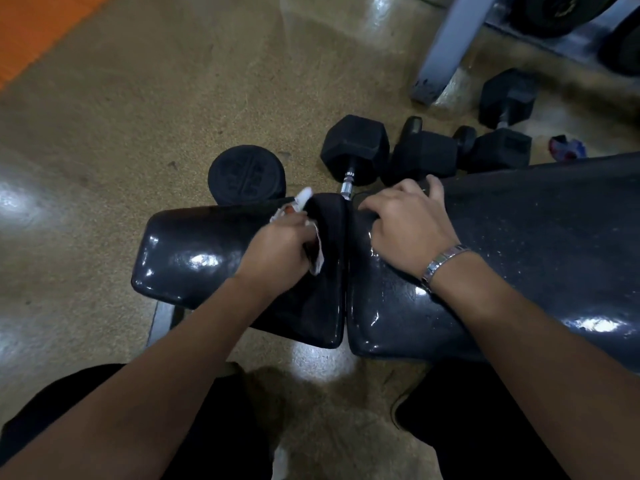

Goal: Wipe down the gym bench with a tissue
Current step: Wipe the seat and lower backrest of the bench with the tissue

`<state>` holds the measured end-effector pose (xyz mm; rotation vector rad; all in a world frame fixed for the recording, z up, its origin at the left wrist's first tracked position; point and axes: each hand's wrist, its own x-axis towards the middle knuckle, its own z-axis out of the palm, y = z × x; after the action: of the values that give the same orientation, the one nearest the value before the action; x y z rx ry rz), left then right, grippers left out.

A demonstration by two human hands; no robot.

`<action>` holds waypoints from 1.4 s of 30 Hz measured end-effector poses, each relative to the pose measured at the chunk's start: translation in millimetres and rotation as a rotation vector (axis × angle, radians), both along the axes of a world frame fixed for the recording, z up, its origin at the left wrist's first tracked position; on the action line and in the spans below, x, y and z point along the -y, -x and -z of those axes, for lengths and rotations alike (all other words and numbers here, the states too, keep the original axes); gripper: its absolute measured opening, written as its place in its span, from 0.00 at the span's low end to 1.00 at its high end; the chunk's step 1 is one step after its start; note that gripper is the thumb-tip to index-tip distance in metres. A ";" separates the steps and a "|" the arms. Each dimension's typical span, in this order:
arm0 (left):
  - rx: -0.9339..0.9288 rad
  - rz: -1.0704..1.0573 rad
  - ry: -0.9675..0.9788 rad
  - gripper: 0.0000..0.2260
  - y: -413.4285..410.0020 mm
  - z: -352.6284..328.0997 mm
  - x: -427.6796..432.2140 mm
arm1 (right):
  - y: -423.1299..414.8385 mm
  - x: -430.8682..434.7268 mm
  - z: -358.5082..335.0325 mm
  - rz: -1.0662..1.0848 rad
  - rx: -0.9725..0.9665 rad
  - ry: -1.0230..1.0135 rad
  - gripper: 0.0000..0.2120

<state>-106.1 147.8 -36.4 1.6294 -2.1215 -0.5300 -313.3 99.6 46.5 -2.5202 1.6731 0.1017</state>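
Closest to us are our legs in black trousers [221, 424], with a patch of shiny floor [322, 368] between them. Both bare forearms reach forward over the black gym bench [398, 306], which lies crosswise in front of us. Its smaller seat pad [187, 251] is to the left and its long back pad [540, 237] to the right, with a narrow gap between the two.

Our left hand [280, 244] is on the seat pad just beside that gap. Its fingers are closed round a crumpled white tissue [318, 263] and press it against the vinyl. Bits of tissue stick out below the hand and past the far edge of the pad.

Our right hand [405, 223], with a metal wristband [441, 263] behind it, rests on the near end of the back pad. The fingers bend down at the edge by the gap, and we cannot tell whether they hook round it.

Beyond the bench, a round dumbbell end [246, 174] and a hex dumbbell [355, 147] lie on the floor, with more dumbbells [424, 157] to the right. Farther off stand a grey rack leg [450, 46] and dark weight plates [554, 12]. An orange mat [38, 22] fills the far left corner.
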 end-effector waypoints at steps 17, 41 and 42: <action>-0.090 0.005 -0.201 0.09 48.2 -4.4 38.7 | 11.0 3.1 3.1 0.025 -0.094 -0.001 0.14; 0.112 0.134 -0.190 0.15 58.2 -11.4 -49.9 | 11.4 -4.4 8.9 0.006 -0.142 -0.006 0.16; 0.117 0.140 -0.184 0.15 58.4 -12.3 -55.6 | 11.2 -5.4 8.2 0.006 -0.142 -0.009 0.16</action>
<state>-164.5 203.4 -24.1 1.6527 -2.3462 -0.7083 -324.5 105.0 38.2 -2.5552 1.7260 0.2941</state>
